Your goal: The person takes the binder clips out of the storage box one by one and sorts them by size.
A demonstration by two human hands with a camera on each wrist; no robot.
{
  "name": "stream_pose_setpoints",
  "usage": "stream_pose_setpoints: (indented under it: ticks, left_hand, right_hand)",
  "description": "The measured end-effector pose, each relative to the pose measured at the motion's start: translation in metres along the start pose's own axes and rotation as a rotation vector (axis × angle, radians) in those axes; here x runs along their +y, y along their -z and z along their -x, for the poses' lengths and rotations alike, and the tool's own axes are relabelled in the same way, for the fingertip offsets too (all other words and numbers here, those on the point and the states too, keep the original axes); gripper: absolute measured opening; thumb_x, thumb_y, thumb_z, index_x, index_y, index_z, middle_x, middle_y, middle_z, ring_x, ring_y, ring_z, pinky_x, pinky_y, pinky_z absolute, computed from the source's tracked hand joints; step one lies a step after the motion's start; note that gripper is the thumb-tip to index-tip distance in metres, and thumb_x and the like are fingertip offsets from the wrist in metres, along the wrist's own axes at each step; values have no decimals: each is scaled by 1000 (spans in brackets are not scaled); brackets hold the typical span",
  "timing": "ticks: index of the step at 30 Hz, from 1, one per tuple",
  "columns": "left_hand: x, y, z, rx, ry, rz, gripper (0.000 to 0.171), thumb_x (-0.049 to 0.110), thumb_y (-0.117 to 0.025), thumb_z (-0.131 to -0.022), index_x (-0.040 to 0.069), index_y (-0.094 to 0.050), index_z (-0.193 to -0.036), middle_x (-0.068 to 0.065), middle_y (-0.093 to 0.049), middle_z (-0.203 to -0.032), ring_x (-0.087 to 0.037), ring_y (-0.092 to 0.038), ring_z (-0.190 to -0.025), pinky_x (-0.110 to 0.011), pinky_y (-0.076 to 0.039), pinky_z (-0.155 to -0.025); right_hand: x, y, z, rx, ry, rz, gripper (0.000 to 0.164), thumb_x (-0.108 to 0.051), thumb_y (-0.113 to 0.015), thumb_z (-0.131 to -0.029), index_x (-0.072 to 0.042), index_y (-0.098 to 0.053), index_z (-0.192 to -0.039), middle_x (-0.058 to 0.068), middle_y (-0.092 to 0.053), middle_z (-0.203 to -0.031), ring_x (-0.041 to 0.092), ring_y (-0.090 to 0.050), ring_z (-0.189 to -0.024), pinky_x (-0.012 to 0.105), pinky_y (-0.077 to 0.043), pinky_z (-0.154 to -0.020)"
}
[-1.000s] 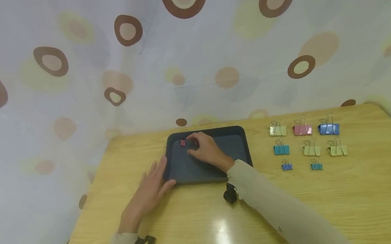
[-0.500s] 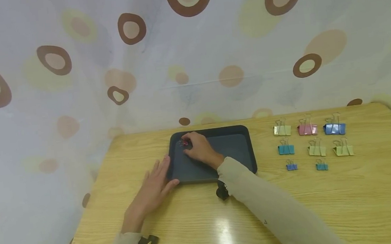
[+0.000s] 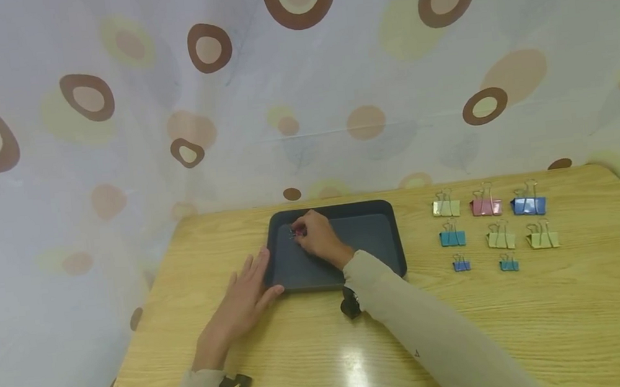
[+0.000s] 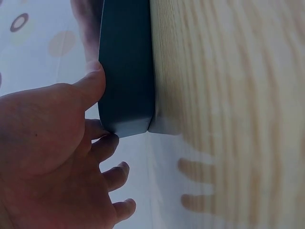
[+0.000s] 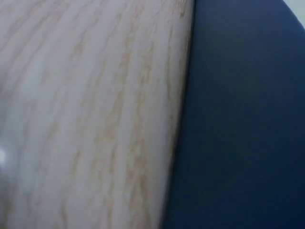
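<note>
A dark, shallow tray (image 3: 360, 245) lies on the table in the head view. Over its back left part, my right hand (image 3: 321, 237) pinches a small pinkish-red binder clip (image 3: 299, 232) between thumb and fingers, which partly cover it. My left hand (image 3: 242, 300) rests at the tray's left side with fingers extended. In the left wrist view, the thumb of that left hand (image 4: 52, 138) touches the rim of the tray (image 4: 126, 71), and fingertips meet its corner. The right wrist view shows only the tray wall (image 5: 238, 119) and the table, without the hand.
Right of the tray, binder clips stand in rows on the wooden table (image 3: 314, 355): a large blue clip (image 3: 528, 205), a pink clip (image 3: 486, 206), a teal clip (image 3: 452, 238), and several others, smaller ones nearest. A patterned cloth (image 3: 256, 99) hangs behind the table.
My right hand has moved slightly left to the small red clip, which lay apart from the fingertips one second ago and is now between them. The left hand stays at the tray.
</note>
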State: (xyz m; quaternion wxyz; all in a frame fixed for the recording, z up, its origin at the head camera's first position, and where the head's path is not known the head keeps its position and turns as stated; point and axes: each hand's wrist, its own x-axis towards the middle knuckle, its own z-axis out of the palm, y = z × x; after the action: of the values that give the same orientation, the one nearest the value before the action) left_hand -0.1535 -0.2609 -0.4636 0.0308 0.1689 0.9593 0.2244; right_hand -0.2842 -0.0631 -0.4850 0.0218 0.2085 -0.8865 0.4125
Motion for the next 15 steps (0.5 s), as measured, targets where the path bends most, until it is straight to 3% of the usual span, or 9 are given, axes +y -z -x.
stream_pose_setpoints:
  ticks: [8,15]
  left_hand:
    - [2,-1,0,4,0,-4,78,42,-52,-107,3,-16,-164,-14,-16,-170,-43,-13,-154,-69,-11,-119]
    - [1,-2,1,22,-8,-4,77,42,-52,-107,3,-17,-164,-14,-16,-169,-44,-14,-154,-70,-12,-119]
  right_hand:
    - [2,6,-2,-70,-38,-5,11,-5,-80,-88,-5,-77,-99,4,-72,-88,17,-66,-83,32,-56,-76]
    - [1,14,4,-69,-10,-67,9,-6,-83,-86,-7,-75,-90,3,-72,-85,16,-65,-79,32,-55,-75]
